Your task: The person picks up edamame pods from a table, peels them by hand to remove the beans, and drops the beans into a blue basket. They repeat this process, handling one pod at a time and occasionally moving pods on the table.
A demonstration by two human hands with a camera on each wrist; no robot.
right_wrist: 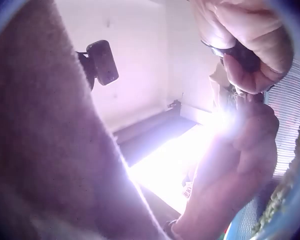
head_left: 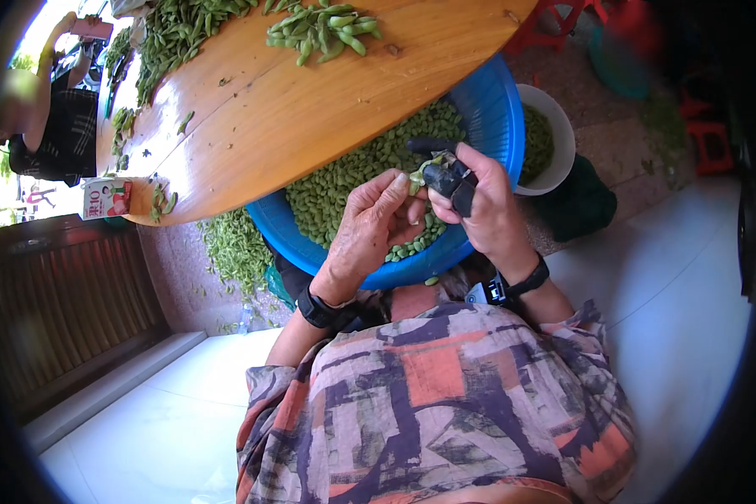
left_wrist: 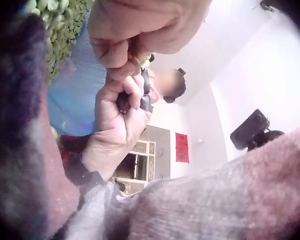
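Over a blue basin (head_left: 494, 101) full of shelled green beans (head_left: 323, 206), both hands meet at a green bean pod (head_left: 417, 178). The left hand (head_left: 363, 225) pinches the pod between thumb and fingers. From the other side the right hand (head_left: 489, 206) grips it too, with black coverings (head_left: 447, 180) on its thumb and fingers. In the left wrist view the right hand (left_wrist: 121, 117) has its fingers curled, and a bit of the pod (left_wrist: 144, 62) shows between the hands. The hands hide most of the pod in the right wrist view.
A wooden table (head_left: 328, 109) overhangs the basin's far side, bearing heaped bean pods (head_left: 323, 32) and a printed box (head_left: 107, 199). A white bucket (head_left: 565, 139) stands to the right. Empty-looking pods (head_left: 242, 252) lie on the floor at left. Another person (head_left: 55, 126) is across the table.
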